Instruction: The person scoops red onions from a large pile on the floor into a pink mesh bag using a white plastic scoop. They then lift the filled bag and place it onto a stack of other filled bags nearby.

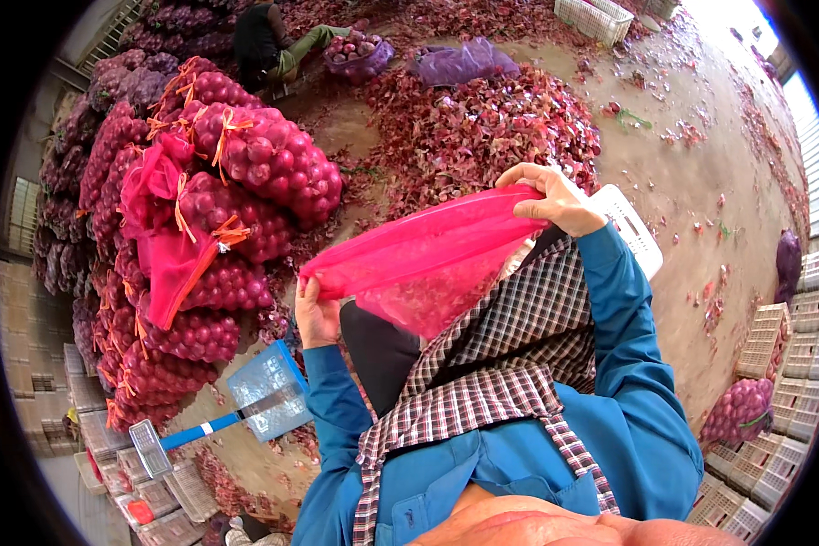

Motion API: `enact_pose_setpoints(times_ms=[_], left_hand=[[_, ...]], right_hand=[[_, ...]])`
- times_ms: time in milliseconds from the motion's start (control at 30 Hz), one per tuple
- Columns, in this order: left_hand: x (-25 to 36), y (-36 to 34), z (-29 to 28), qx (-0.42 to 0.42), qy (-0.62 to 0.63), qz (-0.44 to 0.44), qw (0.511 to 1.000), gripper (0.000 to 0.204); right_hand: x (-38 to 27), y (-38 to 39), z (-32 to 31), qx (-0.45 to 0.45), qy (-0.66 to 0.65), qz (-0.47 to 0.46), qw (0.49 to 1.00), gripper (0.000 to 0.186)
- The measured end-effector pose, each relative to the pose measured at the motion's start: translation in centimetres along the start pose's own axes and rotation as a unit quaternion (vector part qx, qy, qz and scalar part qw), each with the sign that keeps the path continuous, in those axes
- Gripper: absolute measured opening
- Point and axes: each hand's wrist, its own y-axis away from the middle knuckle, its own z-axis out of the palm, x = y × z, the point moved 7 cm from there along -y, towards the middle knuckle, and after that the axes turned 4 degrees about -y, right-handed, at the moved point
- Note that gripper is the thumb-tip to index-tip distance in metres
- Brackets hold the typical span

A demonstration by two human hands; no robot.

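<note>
The hands are well apart, each pinching the pink net (428, 238): the left hand (318, 316) grips its left end between thumb and fingers, the right hand (560, 206) its right end in the same way. The net is drawn out between them, sloping down toward the left hand, its lower part hanging over the lap and apron (528, 314).

Beyond the hands lies a heap of onion skins (482, 127). Past the left hand, sacks (273, 164) of onions are stacked, and below it, just beside the left sleeve, stands a scale (268, 396).

The mesh looks thin, so a hard pull outward with both hands could tear it or strain the edge. The left hand seems to have only a bunched corner, which could slip from under the thumb if the right hand tugs. A wide sweep of the left arm might knock the scale. The stacked sacks bulge unevenly; a bump on that side could make one roll. Loose skins under the hanging net could cling to it if it dropped.
</note>
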Motion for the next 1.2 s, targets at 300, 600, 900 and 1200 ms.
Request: enact_pose_setpoints(times_ms=[300, 600, 900, 1200], left_hand=[[-4.8, 2.3, -3.8, 0.156, 0.086, -0.074, 0.981, 0.023], [-1.6, -0.2, 0.5, 0.064, 0.194, -0.045, 0.978, 0.030], [-6.4, 4.6, 1.7, -0.078, -0.136, -0.196, 0.968, 0.042], [-1.3, 2.7, -0.5, 0.032, 0.194, 0.016, 0.980, 0.023]], right_hand=[[1.3, -0.4, -1.0, 0.068, 0.262, 0.015, 0.963, 0.016], [1.4, -0.7, -2.8, 0.167, 0.423, -0.088, 0.886, 0.014], [2.5, 0.9, -6.8, 0.200, -0.327, -0.108, 0.917, 0.030], [2.3, 0.5, 1.0, -0.048, 0.045, 0.109, 0.992, 0.019]])
